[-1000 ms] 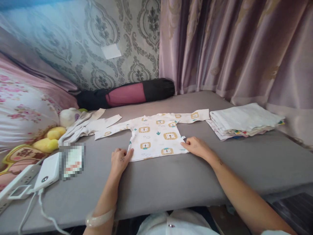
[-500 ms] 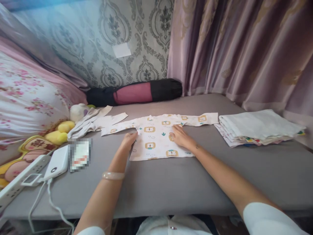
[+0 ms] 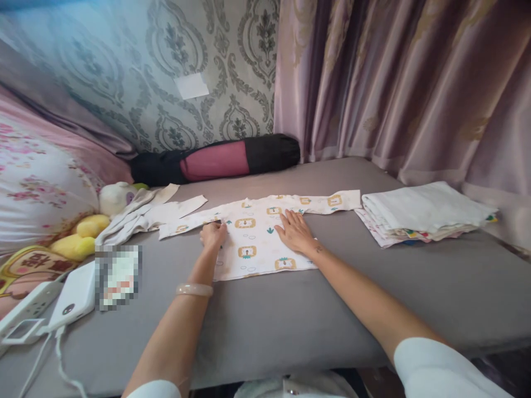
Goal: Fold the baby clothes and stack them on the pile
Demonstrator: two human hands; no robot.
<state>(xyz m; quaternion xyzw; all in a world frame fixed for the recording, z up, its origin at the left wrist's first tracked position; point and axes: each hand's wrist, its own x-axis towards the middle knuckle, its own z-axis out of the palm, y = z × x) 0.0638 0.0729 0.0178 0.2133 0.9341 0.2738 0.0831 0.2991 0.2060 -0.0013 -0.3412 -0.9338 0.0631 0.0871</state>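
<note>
A small white long-sleeved shirt [image 3: 257,237] with tan lion prints and green leaves lies spread face up on the grey bed surface, its sleeves stretched to both sides. At its left side, just under the sleeve, my left hand [image 3: 213,235] is closed, the curled fingers and thumb on the fabric edge. My right hand [image 3: 296,232] rests flat on the right part of the shirt, fingers spread, covering some of the print. The right sleeve's cuff reaches up to a stack of folded clothes [image 3: 423,213].
Left of the shirt lie crumpled pale garments [image 3: 141,215] and plush toys [image 3: 81,237]. A white power bank [image 3: 74,296] with cables and a power strip [image 3: 29,304] sit at the near left. A black-and-maroon long bag [image 3: 215,160] lies along the wall.
My left hand has curled its fingers at the shirt's left edge. My right hand lies flatter and more spread on the cloth. The whole view has shifted slightly to the right.
</note>
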